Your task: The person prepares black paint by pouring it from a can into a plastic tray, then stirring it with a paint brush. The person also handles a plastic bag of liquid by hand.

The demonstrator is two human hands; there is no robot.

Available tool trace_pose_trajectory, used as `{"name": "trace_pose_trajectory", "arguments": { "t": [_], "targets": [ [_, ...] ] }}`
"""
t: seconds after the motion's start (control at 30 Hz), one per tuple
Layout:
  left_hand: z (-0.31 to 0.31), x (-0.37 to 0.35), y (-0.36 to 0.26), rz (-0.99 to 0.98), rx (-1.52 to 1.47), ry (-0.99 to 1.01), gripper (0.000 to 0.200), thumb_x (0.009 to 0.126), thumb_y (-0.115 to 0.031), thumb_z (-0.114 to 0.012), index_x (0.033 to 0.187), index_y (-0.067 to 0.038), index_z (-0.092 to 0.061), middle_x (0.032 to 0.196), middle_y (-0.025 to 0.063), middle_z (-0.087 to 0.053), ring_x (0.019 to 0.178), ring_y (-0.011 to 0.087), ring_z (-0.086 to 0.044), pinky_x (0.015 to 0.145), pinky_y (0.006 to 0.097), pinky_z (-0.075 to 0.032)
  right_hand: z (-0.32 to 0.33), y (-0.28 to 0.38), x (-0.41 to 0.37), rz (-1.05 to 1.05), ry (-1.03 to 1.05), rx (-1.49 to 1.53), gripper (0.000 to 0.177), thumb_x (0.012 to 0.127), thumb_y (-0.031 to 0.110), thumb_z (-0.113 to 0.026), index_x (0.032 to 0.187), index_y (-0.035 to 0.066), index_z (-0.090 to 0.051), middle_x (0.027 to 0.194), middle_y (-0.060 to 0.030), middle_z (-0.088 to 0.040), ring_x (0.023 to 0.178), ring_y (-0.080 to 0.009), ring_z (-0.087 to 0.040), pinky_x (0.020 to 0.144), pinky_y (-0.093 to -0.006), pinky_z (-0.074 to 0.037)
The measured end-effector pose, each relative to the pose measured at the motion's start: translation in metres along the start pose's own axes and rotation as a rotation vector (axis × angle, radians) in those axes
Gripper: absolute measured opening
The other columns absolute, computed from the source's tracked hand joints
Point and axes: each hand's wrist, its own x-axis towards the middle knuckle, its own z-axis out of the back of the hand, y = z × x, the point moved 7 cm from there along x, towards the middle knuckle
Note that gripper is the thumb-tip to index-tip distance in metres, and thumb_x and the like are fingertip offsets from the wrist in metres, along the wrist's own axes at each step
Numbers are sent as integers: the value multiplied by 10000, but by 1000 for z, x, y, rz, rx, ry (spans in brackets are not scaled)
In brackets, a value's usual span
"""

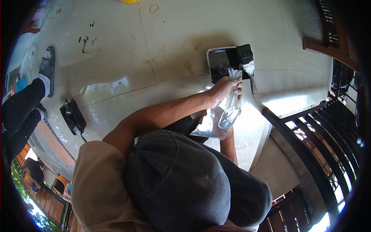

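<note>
My left hand (228,88) is closed around the gathered neck of a clear plastic bag (226,118) with shiny, silvery-looking contents. The bag hangs below that hand, at the near edge of a tray (218,63) holding black paint. My right forearm (229,149) reaches up behind the bag, which mostly hides my right hand, so its grip is unclear. Across the tray's right side lies a wide brush (248,69), its bristles black and its handle pointing toward me. Dark grey fabric (177,178) fills the lower middle of the view.
Another person's legs (21,100) and sandal (47,69) are at the left. Near them a black container (72,116) sits on the tiled floor (116,50), which has dark spots. Black railings (313,143) stand at the right. A yellow object (129,1) shows at the top.
</note>
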Motion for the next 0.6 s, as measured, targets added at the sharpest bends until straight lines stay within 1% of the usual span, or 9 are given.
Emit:
{"name": "trace_pose_trajectory", "arguments": {
  "t": [0.17,0.23,0.27,0.33,0.37,0.47,0.53,0.57,0.6],
  "targets": [
    [-3,-1,-2,-6,-1,-9,318,1029,-343,-501,794,-133,-462,721,-55,-386,631,75,-453,683,341,-488,-9,-5,1,-15,-8,11,572,927,500,-506,1204,0,-529,1059,-208,-593,914,-365,-596,772,-499,-497],
    [-7,-4,-4,-7,22,-24,318,1028,-345,-504,795,-131,-461,721,-53,-382,632,75,-452,680,340,-487,9,-4,3,-13,24,-7,711,870,600,-523,1271,14,-489,1147,-176,-575,1001,-326,-575,851,-464,-483],
    [-10,-5,-5,-13,38,-20,318,1027,-346,-507,797,-130,-461,722,-52,-381,632,74,-450,679,340,-488,29,-4,6,-22,81,-29,858,814,699,-535,1343,29,-448,1240,-152,-557,1090,-299,-557,927,-434,-473],
    [-16,-8,-7,-25,71,-9,319,1024,-348,-512,800,-128,-459,725,-51,-378,633,74,-447,676,340,-488,59,1,9,4,110,-176,938,806,746,-534,1414,43,-407,1329,-125,-539,1178,-260,-538,999,-394,-465],
    [-19,-9,-8,-24,85,0,316,1025,-346,-512,804,-127,-457,727,-51,-375,633,74,-444,672,337,-488,75,6,10,39,82,-301,865,853,693,-520,1412,43,-407,1326,-122,-541,1177,-249,-537,995,-384,-467],
    [-25,-10,-10,-40,122,19,307,1028,-338,-508,815,-124,-450,732,-52,-365,633,74,-434,660,330,-489,65,11,16,48,180,-88,565,967,456,-485,1333,27,-451,1225,-110,-568,1077,-212,-556,910,-337,-481],
    [-33,-12,-14,-74,141,22,302,1032,-331,-500,820,-125,-443,735,-52,-358,632,75,-428,652,324,-490,83,15,15,94,-112,-87,429,944,361,-555,1178,2,-544,1069,-110,-601,931,-225,-579,784,-304,-492],
    [-38,-13,-15,-80,142,32,297,1034,-326,-497,822,-125,-443,735,-52,-356,632,75,-426,650,322,-490,80,17,20,30,172,-97,638,927,525,-536,1335,38,-478,1219,-105,-594,1086,-215,-565,930,-356,-485],
    [-42,-14,-16,-87,143,43,293,1035,-321,-494,824,-125,-443,735,-52,-353,632,76,-424,648,321,-489,75,19,18,35,153,-89,630,928,521,-535,1327,36,-481,1211,-109,-594,1079,-221,-566,924,-361,-485]
  ]
}}
